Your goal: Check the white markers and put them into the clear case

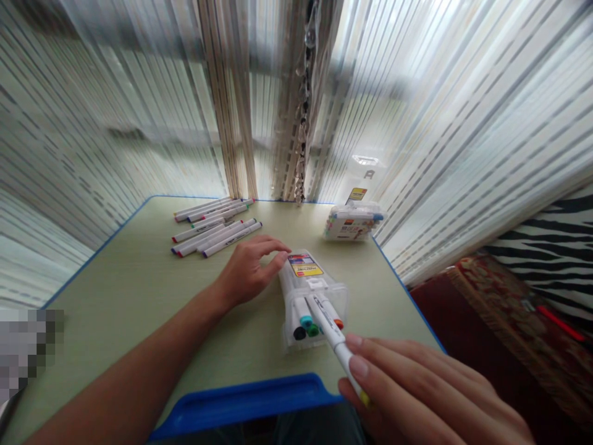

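A clear plastic marker case [300, 285] lies on its side on the table, its open end facing me. Inside, several markers show blue, black, green and orange ends. My left hand [248, 266] is at the case's far left corner, thumb and index finger closed against its edge. Between the thumb and fingers of my right hand [417, 395] is a white marker [331, 324] with a yellow end near me. Its far part is in the mouth of the case, over the other markers.
Several white markers [217, 232] with coloured ends lie in loose groups at the back left of the table [222, 327]. A second clear case [353, 222], full of markers, stands at the back right. A blue ledge [245, 398] runs along the near edge. String curtains hang behind.
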`<act>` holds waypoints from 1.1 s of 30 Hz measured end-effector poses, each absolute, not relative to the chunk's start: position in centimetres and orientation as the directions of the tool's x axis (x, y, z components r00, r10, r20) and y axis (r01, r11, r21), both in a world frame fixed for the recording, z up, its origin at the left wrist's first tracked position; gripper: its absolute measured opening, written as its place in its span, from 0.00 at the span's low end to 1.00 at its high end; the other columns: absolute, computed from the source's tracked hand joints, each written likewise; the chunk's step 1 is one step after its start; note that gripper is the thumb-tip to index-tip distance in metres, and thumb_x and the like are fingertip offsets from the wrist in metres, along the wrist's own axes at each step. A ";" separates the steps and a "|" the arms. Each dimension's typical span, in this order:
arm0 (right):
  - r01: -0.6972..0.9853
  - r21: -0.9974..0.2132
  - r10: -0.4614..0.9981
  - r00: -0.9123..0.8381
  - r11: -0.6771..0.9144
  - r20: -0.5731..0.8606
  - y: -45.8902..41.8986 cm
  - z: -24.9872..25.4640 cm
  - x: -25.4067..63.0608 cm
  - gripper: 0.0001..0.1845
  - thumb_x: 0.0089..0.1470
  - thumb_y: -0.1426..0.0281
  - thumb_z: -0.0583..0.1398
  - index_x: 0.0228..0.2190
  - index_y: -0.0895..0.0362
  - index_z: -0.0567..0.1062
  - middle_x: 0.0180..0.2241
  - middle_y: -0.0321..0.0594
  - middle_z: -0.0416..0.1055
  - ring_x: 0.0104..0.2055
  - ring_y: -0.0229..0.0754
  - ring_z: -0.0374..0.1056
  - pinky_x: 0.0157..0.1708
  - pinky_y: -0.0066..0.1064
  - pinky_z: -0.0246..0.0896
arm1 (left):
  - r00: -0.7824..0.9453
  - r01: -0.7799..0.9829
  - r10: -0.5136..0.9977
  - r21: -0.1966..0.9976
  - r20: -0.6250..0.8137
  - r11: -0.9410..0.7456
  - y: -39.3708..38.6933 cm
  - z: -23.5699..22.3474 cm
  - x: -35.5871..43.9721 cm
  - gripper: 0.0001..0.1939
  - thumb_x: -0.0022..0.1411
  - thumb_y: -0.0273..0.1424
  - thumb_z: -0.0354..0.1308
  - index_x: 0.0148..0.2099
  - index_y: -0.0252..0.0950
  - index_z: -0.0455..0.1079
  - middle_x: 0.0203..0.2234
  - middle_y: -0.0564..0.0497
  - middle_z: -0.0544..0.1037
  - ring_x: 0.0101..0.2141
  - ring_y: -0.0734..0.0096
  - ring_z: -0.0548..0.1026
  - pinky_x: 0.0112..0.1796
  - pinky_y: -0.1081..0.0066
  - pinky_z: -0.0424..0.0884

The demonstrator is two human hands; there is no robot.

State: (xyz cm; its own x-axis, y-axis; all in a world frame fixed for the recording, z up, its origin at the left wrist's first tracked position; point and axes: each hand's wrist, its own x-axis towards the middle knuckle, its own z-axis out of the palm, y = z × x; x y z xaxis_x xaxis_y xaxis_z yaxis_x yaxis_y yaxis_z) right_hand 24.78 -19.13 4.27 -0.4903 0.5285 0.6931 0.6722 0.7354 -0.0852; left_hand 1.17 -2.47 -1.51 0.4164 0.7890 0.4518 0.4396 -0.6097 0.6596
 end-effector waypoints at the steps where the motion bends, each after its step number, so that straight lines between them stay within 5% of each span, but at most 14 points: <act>1: 0.659 -0.068 0.508 -0.506 0.749 0.697 -18.8 4.3 24.8 0.19 0.57 0.71 0.64 0.51 0.54 0.80 0.46 0.39 0.81 0.41 0.48 0.82 0.42 0.29 0.80 | 0.417 0.440 0.789 0.659 0.451 -0.610 -2.5 -1.5 1.2 0.15 0.68 0.36 0.54 0.42 0.33 0.81 0.39 0.44 0.83 0.41 0.61 0.80 0.45 0.66 0.71; 9: 0.653 -0.051 0.503 -0.529 0.755 0.683 -18.0 4.0 24.5 0.23 0.53 0.74 0.65 0.51 0.54 0.79 0.46 0.38 0.81 0.40 0.49 0.82 0.40 0.30 0.81 | 0.422 0.443 0.800 0.673 0.426 -0.592 -2.5 -1.3 1.2 0.15 0.67 0.36 0.54 0.42 0.33 0.80 0.39 0.45 0.83 0.41 0.61 0.80 0.46 0.66 0.71; 18: 0.683 -0.070 0.468 -0.420 0.727 0.777 -18.0 3.5 23.9 0.08 0.59 0.75 0.63 0.40 0.60 0.82 0.39 0.41 0.84 0.37 0.42 0.82 0.41 0.25 0.79 | 0.437 0.447 0.798 0.670 0.415 -0.593 -2.4 -1.2 1.2 0.17 0.68 0.36 0.53 0.43 0.32 0.80 0.39 0.45 0.83 0.41 0.63 0.79 0.44 0.67 0.70; 33: 0.692 -0.112 0.511 -0.405 0.714 0.758 -18.5 3.9 23.9 0.09 0.60 0.75 0.63 0.42 0.59 0.81 0.40 0.41 0.83 0.40 0.41 0.81 0.44 0.24 0.77 | 0.432 0.466 0.816 0.679 0.385 -0.567 -2.6 -1.1 1.3 0.17 0.67 0.36 0.52 0.43 0.31 0.80 0.37 0.45 0.83 0.37 0.65 0.78 0.38 0.69 0.71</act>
State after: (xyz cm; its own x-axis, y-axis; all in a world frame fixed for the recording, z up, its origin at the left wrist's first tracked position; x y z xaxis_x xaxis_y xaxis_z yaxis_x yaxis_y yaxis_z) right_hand 23.86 -18.49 3.85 -0.4046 0.5113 0.7582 0.6916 0.7135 -0.1122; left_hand 1.30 -2.59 -1.14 0.4320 0.8157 0.3847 0.4657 -0.5670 0.6794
